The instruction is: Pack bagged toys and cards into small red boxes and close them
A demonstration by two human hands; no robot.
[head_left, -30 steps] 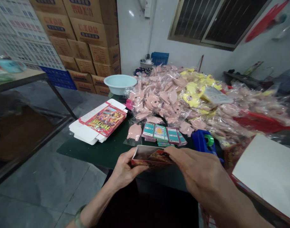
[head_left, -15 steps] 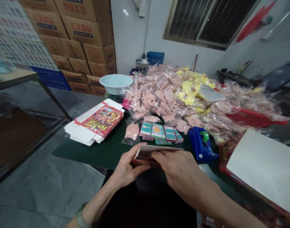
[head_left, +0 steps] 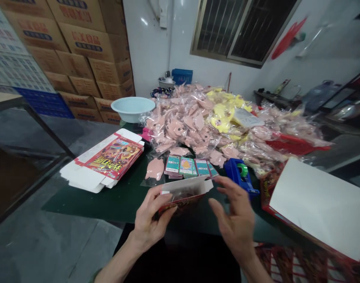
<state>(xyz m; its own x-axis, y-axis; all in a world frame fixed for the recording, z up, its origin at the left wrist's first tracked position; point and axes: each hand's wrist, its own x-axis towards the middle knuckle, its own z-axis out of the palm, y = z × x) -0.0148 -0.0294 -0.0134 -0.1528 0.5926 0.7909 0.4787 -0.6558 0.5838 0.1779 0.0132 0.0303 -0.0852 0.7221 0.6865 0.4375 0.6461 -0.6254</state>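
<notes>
One red carton [head_left: 182,194] | left hand [head_left: 147,220] gripping | right hand [head_left: 234,224] open beside

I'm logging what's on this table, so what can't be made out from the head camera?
Head view:
The small printed box in the left hand: fingers cover part of it, and its inside is blurred.
The small cards: print too small to read.
The bagged pink pieces: lower ones hidden by the pile.
The red printed sheets: cut off by the bottom edge.
The red printed box: mostly hidden by the white board.
</notes>
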